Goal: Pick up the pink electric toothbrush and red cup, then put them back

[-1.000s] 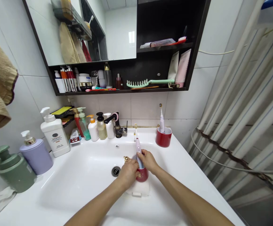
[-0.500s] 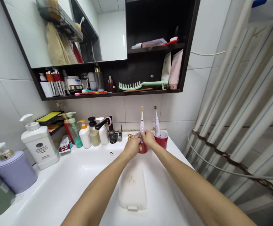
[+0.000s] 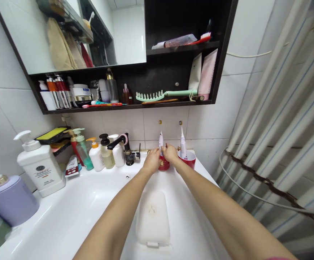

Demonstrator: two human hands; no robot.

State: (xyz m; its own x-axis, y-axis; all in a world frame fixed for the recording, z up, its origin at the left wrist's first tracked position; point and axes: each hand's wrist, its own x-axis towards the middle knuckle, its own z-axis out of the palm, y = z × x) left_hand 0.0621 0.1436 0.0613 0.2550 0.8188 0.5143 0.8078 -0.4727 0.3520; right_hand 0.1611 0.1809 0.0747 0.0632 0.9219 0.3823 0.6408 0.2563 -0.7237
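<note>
A small red cup (image 3: 163, 164) with gold marking stands on the back ledge of the sink. My left hand (image 3: 152, 161) is closed round its left side. From the right, my right hand (image 3: 170, 153) curls against the rim, its fingertips close to the handle of a pale electric toothbrush (image 3: 161, 139) that stands upright in this cup. Just right of my right hand is a second, wider red cup (image 3: 191, 161) with a white inside, and another pale electric toothbrush (image 3: 183, 144) leans in it. My fingers hide part of the first cup's rim.
A white lidded case (image 3: 153, 220) lies in the white sink (image 3: 83, 213) beneath my forearms. To the left are a black faucet (image 3: 130, 151) and several pump bottles. A dark shelf cabinet (image 3: 173, 77) hangs above, and pale pipes (image 3: 278, 137) run along the right.
The small cup and both hands have shifted slightly back towards the wall. My right fingers are now lower on the toothbrush, near the rim. The camera view has shifted a little.
</note>
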